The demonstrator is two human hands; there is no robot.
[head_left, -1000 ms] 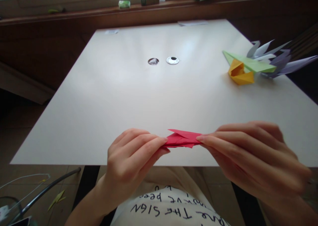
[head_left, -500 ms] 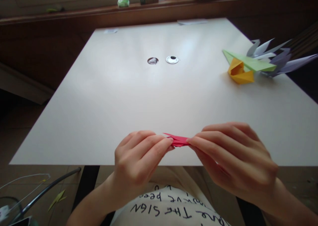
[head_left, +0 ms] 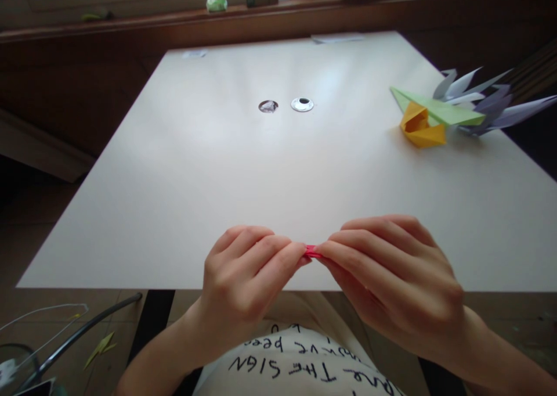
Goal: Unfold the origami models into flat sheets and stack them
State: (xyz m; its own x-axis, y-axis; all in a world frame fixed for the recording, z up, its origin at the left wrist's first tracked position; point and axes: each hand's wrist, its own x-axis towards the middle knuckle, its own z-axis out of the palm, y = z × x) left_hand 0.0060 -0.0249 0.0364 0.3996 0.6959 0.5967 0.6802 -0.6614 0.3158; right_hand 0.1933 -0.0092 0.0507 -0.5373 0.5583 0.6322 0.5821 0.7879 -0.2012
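Observation:
Between my fingertips is a small piece of folded red paper (head_left: 311,251), held just above the table's near edge. My left hand (head_left: 252,271) pinches its left end, thumb below and fingers above. From the other side my right hand (head_left: 391,268) pinches the right end, its fingers bunched together. Only a short red strip shows in the gap; the rest of the paper is covered by my fingers.
On the white table (head_left: 195,169) at right lie a yellow folded paper piece (head_left: 422,130), a green folded paper (head_left: 452,111) and white and purple paper cranes (head_left: 491,108). Two round holes sit near the back, one with a silvery cap (head_left: 300,107). Cables (head_left: 82,332) run at lower left.
My right hand has shifted left, closer to my left hand, which has moved slightly right. Less of the red paper shows, and its pointed upper flap is out of sight.

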